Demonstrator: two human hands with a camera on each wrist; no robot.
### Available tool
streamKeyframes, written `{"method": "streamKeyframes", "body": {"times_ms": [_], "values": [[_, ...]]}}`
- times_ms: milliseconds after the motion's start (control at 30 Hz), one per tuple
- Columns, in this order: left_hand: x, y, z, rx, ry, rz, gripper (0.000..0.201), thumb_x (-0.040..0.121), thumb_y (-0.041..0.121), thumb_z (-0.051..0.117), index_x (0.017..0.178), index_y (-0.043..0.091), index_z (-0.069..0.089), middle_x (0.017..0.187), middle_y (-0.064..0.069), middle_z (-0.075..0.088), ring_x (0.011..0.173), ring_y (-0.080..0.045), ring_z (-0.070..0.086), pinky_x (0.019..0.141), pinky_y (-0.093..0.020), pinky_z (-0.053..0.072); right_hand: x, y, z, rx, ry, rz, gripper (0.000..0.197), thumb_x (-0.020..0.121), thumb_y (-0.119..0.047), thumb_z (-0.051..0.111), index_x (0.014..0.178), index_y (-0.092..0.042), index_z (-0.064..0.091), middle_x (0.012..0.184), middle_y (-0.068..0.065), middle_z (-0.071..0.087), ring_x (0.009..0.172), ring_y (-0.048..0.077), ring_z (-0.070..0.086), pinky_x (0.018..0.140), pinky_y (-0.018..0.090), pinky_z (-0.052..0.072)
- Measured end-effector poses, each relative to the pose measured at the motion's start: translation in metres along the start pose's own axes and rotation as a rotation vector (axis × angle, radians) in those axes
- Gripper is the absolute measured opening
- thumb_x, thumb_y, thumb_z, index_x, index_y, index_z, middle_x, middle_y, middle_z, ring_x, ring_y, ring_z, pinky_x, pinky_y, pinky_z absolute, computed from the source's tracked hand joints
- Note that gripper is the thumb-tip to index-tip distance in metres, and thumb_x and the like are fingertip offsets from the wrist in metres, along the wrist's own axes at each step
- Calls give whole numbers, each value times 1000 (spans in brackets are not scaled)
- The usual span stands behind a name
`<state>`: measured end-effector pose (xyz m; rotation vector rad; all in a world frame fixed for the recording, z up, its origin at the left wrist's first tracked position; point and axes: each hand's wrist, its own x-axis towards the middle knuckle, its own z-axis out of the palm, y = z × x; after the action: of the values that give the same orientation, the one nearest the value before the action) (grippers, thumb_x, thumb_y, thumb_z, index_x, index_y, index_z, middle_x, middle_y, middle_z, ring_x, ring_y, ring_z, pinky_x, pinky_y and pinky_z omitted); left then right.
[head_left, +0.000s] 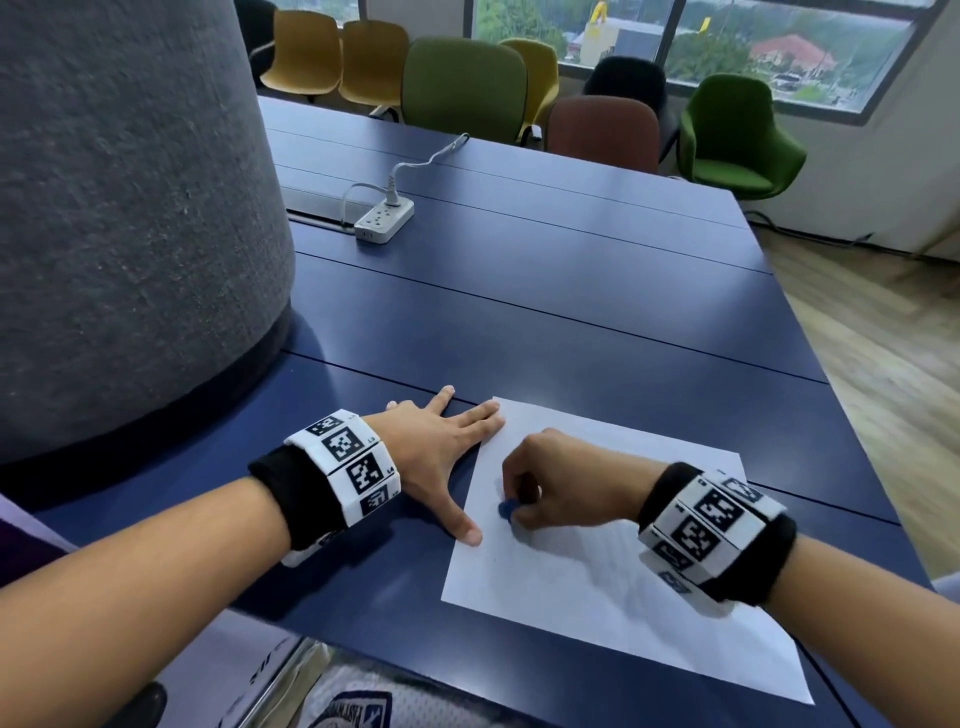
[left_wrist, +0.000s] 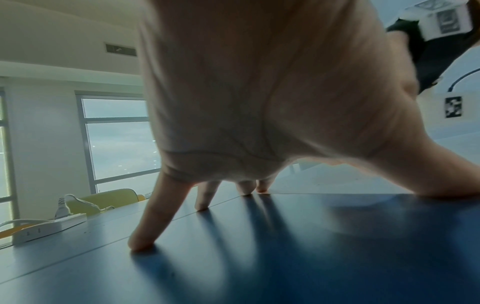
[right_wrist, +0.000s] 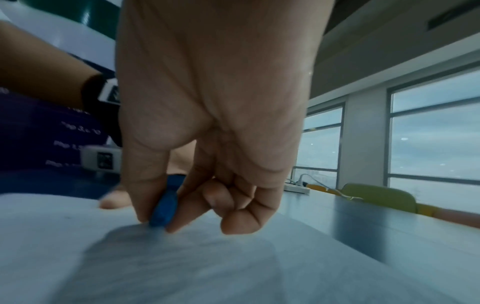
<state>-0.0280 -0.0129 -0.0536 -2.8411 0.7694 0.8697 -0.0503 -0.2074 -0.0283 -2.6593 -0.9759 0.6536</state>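
A white sheet of paper (head_left: 613, 566) lies on the dark blue table (head_left: 519, 312) in front of me. My right hand (head_left: 545, 488) pinches a small blue object (head_left: 506, 510) between thumb and fingers, its lower end touching the paper (right_wrist: 182, 267); up close, the blue object (right_wrist: 162, 211) looks like a short stub. My left hand (head_left: 447, 452) lies spread, fingers straight, at the sheet's left edge, thumb and two fingertips touching the paper. In the left wrist view my left hand (left_wrist: 259, 123) stands on its straight fingertips (left_wrist: 140, 244) on the table.
A large grey felt-covered cylinder (head_left: 119, 208) rises at the left of the table. A white power strip (head_left: 383, 221) with a plugged cable sits farther back. Yellow, green, brown and black chairs (head_left: 462, 88) line the far edge below windows. Wooden floor lies to the right.
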Motion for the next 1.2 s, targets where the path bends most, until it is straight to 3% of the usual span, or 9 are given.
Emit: {"method": "streamKeyframes", "body": {"times_ms": [133,300,467,567,733,833,933,1033,1200], "values": [[0,0,-1,1,-6,-7,138,53,90,63,153,39,-17,154,30,-27,149,-28,-19,112,-65,23,-10,-15,11,0,-134,-84,12,80,-21,71,86,-11,70,82,2,71,67,14,56,68,30,52],[1,0,0,2,-12,-7,138,52,90,63,152,39,-17,154,31,-28,149,-28,-20,112,-64,24,-2,-1,3,-16,4,-18,13,81,-26,70,84,-13,69,80,0,70,72,17,60,72,36,53],[1,1,-1,8,-16,-10,138,52,91,63,152,39,-18,154,30,-28,149,-29,-20,112,-65,23,-15,-16,12,-18,-146,-78,14,80,-23,71,84,-10,68,82,3,70,70,16,57,66,28,49],[2,1,1,5,-17,-7,139,52,91,62,152,40,-19,153,31,-29,149,-29,-20,111,-64,25,4,0,1,-26,-59,0,16,80,-27,71,83,-11,68,83,3,71,70,18,57,69,32,51],[0,0,1,5,1,2,138,52,92,61,151,41,-22,153,31,-29,149,-29,-20,110,-63,28,40,31,-20,-69,152,81,25,81,-27,68,79,-2,68,75,15,68,72,31,61,64,37,51],[1,0,1,11,-3,-3,138,51,92,60,150,41,-22,152,32,-29,149,-28,-20,110,-62,28,47,42,-26,-31,246,133,18,82,-24,68,78,-6,68,71,4,65,70,25,59,65,35,51],[2,0,1,8,5,6,139,51,92,61,150,42,-22,153,31,-29,149,-29,-19,109,-62,30,38,33,-17,-48,188,61,16,80,-21,69,73,-9,63,64,-1,57,58,16,50,56,28,41],[1,0,0,4,4,5,139,51,91,62,150,43,-23,153,31,-29,149,-30,-18,108,-63,31,34,23,-13,-77,49,-4,17,80,-22,71,71,-14,60,65,-2,59,54,11,48,56,27,42],[1,0,0,22,-7,-3,138,52,92,60,151,40,-21,153,30,-29,148,-29,-20,109,-63,29,47,43,-28,-59,206,106,16,81,-23,70,71,-14,62,69,4,65,61,19,53,60,31,46]]}}
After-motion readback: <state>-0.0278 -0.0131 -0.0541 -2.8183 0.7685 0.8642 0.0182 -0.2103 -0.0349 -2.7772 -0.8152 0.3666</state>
